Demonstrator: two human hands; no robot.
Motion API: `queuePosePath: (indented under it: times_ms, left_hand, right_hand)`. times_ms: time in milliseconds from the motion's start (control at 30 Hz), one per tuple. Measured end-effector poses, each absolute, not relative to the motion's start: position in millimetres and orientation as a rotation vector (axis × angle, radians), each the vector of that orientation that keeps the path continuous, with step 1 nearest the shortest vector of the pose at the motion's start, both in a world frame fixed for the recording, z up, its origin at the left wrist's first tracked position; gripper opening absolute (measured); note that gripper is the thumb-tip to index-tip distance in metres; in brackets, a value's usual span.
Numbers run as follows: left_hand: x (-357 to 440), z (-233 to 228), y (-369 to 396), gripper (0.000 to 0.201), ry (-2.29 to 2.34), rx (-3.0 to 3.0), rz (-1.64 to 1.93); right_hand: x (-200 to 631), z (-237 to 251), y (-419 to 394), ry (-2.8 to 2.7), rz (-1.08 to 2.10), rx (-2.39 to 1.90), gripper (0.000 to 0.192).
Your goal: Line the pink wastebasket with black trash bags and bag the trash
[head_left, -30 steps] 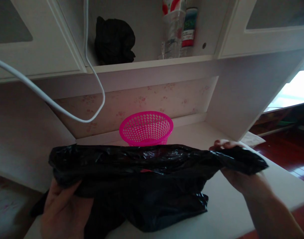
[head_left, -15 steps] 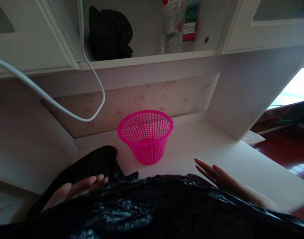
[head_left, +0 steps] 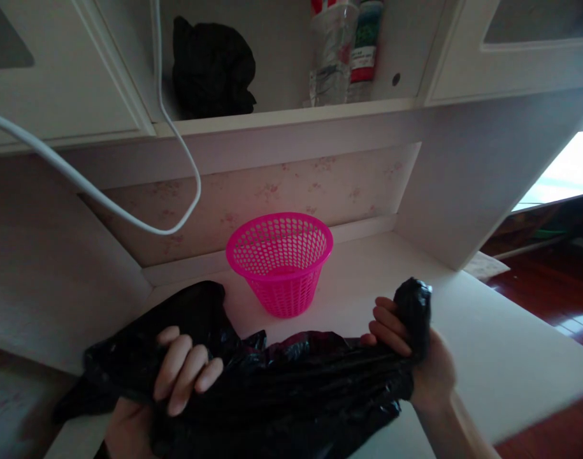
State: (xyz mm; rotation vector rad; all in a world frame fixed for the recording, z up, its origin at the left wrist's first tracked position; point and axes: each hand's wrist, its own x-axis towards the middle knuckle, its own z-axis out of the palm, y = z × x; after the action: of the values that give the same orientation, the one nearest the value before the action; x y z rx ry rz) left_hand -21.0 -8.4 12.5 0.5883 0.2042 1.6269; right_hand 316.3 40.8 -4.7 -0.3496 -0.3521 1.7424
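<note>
Black plastic bag (head_left: 291, 376) stretched between both fists, left hand (head_left: 176, 376), right hand (head_left: 410, 347) clenched on it

head-worn view, forward-down, close over desk (head_left: 487, 331)

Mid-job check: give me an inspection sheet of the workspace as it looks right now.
Surface: white desk, bare on the right side.
Job's things: black plastic bag bunched between both hands; pink mesh basket upright behind it, apart from the bag.
Clutter: black bundle and bottles on the shelf above.
Grips: left hand and right hand each shut on the bag.
Cables: white cable hanging in a loop above the desk.
Surroundings: white cabinets, red wooden floor to the right.
</note>
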Motion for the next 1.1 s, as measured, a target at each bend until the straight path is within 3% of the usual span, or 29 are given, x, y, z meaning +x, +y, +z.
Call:
queuePosePath:
  times_ms: [100,200,300,433,567,633,800,867,933,1100]
  left_hand:
    - [-3.2,22.2,-1.8,0.029,0.257,0.616,1.512]
    - [9.9,20.6,7.1,0.05,0.389,0.622,1.355]
    - [29.7,18.8,20.9,0.062,0.533,0.781,1.155]
    - [66.1,23.7,37.4,0.083,0.717,0.957,0.89]
    - [91.4,24.1,41.4,0.059,0.769,1.016,1.011]
    - [95.1,21.7,41.4,0.057,0.884,0.947,1.088]
    - [94.4,18.5,43.3,0.062,1.086,0.912,1.176]
    - [95.2,17.2,41.2,0.057,1.049,1.003,1.162]
    - [94.6,14.0,36.4,0.052,0.91,1.08,1.046]
    - [82.5,8.8,27.2,0.032,0.375,1.609,0.751]
  right_hand:
    - [314.7,-6.7,46.9,-0.302,1.814,-0.409,0.016]
    - [317.9,-4.8,53.3,-0.392,1.882,-0.538,0.037]
    - [311.9,4.2,59.9,-0.645,1.914,-0.71,0.036]
    - [283.1,18.5,66.2,-1.218,1.535,-0.882,0.034]
    - [267.3,18.1,63.1,-1.714,0.901,-0.898,0.046]
    - [273.8,14.5,55.4,-1.762,0.685,-0.848,0.05]
    - [296.2,16.7,31.7,-2.092,0.604,-0.706,0.081]
    - [295.5,20.5,29.1,-2.148,0.513,-0.601,0.058]
    - [290.8,22.8,31.5,-2.014,0.535,-0.569,0.014]
    - [276.6,21.7,45.5,-1.379,1.013,-0.829,0.032]
